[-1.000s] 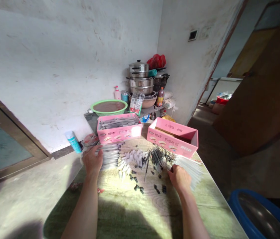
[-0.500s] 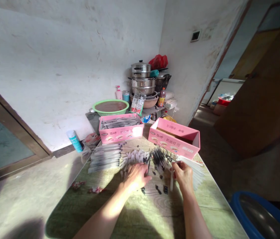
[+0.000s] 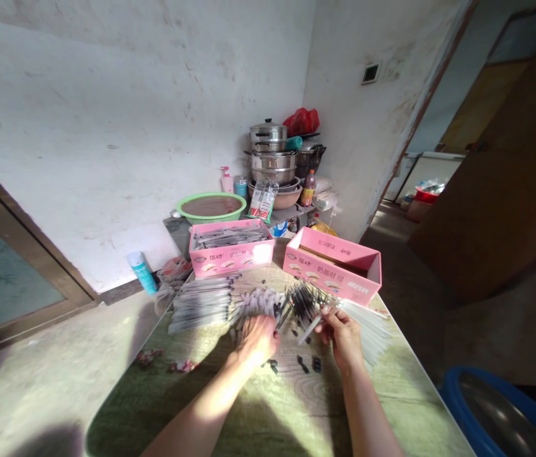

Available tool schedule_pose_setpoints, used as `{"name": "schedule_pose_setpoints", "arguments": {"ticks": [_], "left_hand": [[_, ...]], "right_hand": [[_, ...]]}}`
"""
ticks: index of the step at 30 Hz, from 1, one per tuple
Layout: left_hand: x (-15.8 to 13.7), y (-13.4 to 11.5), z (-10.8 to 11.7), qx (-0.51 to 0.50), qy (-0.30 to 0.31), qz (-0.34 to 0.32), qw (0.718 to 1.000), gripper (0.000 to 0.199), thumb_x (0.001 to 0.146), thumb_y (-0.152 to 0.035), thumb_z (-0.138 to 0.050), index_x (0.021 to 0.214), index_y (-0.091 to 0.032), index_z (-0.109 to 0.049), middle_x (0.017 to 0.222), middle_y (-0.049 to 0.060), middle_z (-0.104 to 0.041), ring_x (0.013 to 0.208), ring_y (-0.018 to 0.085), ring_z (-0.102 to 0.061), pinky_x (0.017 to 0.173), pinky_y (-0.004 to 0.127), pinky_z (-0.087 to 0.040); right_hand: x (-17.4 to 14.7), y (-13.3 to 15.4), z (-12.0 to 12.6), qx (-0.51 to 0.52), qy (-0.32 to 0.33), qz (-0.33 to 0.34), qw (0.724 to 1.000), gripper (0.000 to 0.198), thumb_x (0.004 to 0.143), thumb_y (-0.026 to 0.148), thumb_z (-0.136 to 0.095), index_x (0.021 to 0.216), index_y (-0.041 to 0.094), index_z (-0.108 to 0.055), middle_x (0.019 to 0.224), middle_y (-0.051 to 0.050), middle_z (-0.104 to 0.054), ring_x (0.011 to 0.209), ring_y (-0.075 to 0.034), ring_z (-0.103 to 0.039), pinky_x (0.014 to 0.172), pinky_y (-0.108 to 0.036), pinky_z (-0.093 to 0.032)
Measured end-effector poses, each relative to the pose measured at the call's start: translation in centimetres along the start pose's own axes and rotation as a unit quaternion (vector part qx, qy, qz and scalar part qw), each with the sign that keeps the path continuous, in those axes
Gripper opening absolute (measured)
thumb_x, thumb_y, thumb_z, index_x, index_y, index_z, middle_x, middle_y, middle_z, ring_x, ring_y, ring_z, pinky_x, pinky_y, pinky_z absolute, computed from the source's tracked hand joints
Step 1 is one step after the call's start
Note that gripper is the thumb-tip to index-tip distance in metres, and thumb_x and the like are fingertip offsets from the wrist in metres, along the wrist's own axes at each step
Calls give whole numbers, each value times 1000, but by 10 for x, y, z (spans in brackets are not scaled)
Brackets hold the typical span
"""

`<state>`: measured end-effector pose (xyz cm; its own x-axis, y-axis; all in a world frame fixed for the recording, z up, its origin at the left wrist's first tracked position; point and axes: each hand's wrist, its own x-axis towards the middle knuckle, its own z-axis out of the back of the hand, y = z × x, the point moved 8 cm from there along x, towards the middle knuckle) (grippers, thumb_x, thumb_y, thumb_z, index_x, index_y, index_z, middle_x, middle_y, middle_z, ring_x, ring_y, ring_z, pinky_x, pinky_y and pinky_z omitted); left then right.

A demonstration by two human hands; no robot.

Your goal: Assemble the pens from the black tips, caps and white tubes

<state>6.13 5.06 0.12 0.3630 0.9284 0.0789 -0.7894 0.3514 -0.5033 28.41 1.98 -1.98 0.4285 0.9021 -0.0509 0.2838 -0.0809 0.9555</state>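
Note:
My right hand (image 3: 344,333) pinches a slim whitish tube, which looks like a pen barrel (image 3: 311,329), tilted down to the left. My left hand (image 3: 262,336) is closed with its fingers curled at a pile of short whitish pieces (image 3: 261,299); what it holds, if anything, is hidden. Between the hands lies a bundle of thin black-tipped sticks (image 3: 303,301), like pen refills. Beside my right hand, clear white tubes (image 3: 370,330) are spread out. A row of pens with dark ends (image 3: 201,304) lies at the left. Small black pieces (image 3: 316,364) are scattered in front.
At the table's back stand a pink box (image 3: 232,259) full of pens and a second pink box (image 3: 332,273). Behind them are a green basin (image 3: 211,218) and stacked steel pots (image 3: 273,162). A blue tub (image 3: 491,406) stands at the right, a spray can (image 3: 143,274) at the left.
My right hand has moved slightly left and up, and its tube has swung from upright to a slant. My left hand has shifted a little left, its fingers now more curled.

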Motion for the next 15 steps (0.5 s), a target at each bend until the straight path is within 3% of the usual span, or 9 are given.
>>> {"name": "schedule_pose_setpoints", "arguments": {"ticks": [3, 5, 9, 15], "left_hand": [[4, 14, 13, -88, -25, 9, 996, 13, 78, -18, -64, 65, -19, -63, 60, 8, -63, 61, 23, -63, 62, 32, -40], [6, 29, 14, -185, -4, 33, 982, 13, 76, -22, -66, 64, -20, -61, 53, 3, -59, 53, 19, -58, 56, 29, -38], [9, 51, 10, -387, 62, 69, 917, 20, 71, -36, -75, 76, -18, -66, 57, 0, -60, 45, 15, -54, 46, 26, -37], [10, 48, 19, -457, 104, 37, 882, 35, 67, -42, -86, 80, -13, -72, 58, 0, -62, 48, 12, -57, 47, 23, -42]], "right_hand": [[1, 3, 6, 38, -32, 13, 999, 36, 65, 46, -90, 77, 19, -69, 63, -5, -73, 47, -16, -59, 39, -23, -40], [1, 5, 11, 65, -58, 24, 996, 36, 64, 44, -91, 76, 19, -68, 68, -5, -75, 50, -16, -63, 40, -24, -43], [4, 7, 21, 96, -96, 53, 989, 38, 63, 43, -92, 78, 21, -65, 68, -2, -73, 53, -17, -66, 44, -25, -51], [6, 6, 32, 125, -119, 80, 982, 38, 65, 41, -93, 80, 21, -63, 66, 3, -69, 56, -16, -69, 48, -25, -55]]}}
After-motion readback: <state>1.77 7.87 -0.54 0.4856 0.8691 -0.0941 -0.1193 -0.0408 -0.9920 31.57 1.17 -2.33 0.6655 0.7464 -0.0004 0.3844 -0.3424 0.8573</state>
